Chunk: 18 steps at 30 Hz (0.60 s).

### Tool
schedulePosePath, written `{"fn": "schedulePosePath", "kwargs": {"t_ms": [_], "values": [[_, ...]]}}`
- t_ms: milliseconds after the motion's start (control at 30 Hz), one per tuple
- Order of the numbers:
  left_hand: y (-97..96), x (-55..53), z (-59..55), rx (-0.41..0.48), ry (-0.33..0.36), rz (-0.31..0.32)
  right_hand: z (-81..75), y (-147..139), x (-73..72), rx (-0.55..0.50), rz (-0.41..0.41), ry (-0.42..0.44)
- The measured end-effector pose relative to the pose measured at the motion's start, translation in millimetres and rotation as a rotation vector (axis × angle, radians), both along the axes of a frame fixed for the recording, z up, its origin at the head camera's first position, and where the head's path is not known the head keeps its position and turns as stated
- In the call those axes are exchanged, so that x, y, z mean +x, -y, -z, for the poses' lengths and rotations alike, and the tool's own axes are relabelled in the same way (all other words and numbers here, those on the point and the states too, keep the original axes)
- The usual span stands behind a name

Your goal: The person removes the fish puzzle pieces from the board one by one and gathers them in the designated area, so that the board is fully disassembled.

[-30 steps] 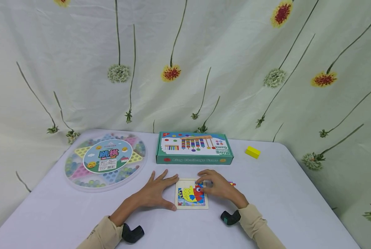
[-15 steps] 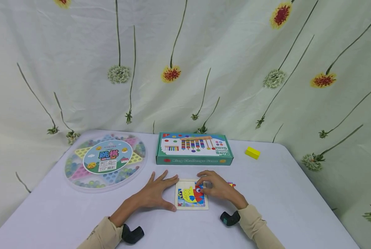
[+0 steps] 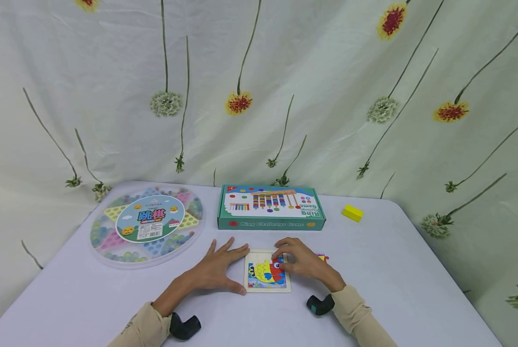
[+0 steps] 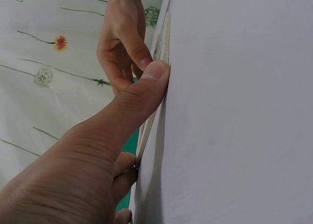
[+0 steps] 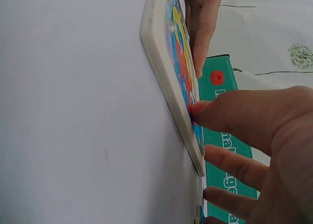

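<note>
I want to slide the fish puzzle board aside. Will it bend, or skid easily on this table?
The fish puzzle board looks like a flat wooden slab, so probably stiff. The table looks smooth, so it may skid; the left hand rests against its edge. Loose pieces might spill if tipped.

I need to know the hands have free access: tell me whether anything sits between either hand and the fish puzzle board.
Nothing visible does. The left hand lies flat against the fish puzzle board at its left edge, and the right hand already has its fingertips on the board's picture.
</note>
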<state>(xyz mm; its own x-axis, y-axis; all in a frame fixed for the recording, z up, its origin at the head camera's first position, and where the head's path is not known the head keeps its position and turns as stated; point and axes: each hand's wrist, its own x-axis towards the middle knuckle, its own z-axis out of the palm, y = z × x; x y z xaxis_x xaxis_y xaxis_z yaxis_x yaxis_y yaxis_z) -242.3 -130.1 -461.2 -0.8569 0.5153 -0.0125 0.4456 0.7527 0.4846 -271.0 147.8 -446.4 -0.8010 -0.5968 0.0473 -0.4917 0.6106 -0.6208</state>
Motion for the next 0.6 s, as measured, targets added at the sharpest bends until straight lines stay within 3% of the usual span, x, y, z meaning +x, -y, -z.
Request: {"fn": "schedulePosePath", "kwargs": {"t_ms": [600], "values": [[0.1, -0.2, -0.4, -0.002, -0.005, -0.001, -2.2, 2.0, 0.7, -0.027, -0.012, -0.009]]}}
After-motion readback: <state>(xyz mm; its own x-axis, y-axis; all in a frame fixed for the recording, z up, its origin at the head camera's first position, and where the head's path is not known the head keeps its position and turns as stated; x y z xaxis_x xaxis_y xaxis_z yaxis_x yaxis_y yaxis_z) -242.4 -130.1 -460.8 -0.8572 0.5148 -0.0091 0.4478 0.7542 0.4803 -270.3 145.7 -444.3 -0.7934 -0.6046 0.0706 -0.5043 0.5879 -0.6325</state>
